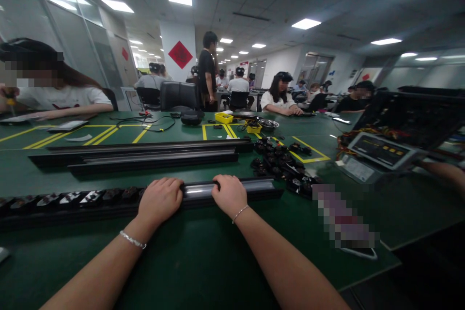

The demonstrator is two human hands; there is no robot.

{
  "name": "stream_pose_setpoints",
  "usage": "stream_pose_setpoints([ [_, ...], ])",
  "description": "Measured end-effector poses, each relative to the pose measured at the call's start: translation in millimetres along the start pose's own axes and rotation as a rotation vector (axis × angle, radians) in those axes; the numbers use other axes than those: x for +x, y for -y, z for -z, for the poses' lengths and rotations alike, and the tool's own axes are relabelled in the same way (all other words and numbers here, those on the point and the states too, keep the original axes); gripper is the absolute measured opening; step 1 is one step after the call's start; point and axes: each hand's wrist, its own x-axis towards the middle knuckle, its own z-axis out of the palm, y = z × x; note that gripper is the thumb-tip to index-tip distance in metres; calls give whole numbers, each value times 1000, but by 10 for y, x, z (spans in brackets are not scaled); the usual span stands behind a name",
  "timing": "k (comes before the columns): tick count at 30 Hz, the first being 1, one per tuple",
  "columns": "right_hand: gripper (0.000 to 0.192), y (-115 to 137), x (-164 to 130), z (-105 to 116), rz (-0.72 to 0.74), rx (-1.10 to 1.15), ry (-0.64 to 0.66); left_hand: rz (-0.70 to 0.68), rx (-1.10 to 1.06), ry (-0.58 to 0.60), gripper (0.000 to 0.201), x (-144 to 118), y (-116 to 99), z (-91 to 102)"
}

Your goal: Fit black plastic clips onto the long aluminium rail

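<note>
Two hands rest on one long black rail (232, 189) lying crosswise on the green table (203, 261), close to the near edge. The left hand (160, 199) is curled over the rail's top, fingers folded down its far side, gripping it. The right hand (229, 194) sits just beside it, likewise closed over the rail, with a short shiny stretch of the rail bare between the two. Each wrist carries a thin bracelet.

Left of the left hand, the rail is filled with a row of small black parts (72, 197); right of the right hand, its channel is bare up to the end. Beyond it, well apart, two more long rails (145, 154) lie parallel, leaving a clear green strip between. A heap of loose black parts (279, 162) lies near the right end of the held rail. A scale (378, 152) stands at the right, by the table's corner. A blurred flat item (343, 220) lies near the right edge.

Yellow tape lines (109, 133) mark bays farther back, with a yellow box (224, 117) among them. Other people sit at the far side, and one stands.
</note>
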Motion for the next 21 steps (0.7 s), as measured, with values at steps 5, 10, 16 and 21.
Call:
stream_pose_setpoints([
  [5,25,0,1,7,-9,-9,13,0,-10,3,32,3,-6,13],
  [10,25,-15,6,-4,0,10,-5,6,16,24,32,6,-26,35],
  [16,25,-23,13,-7,-18,20,-7,12,0,27,32,9,-38,50],
  [21,26,-33,3,31,-42,-4,27,13,-12,21,32,9,-34,40],
])
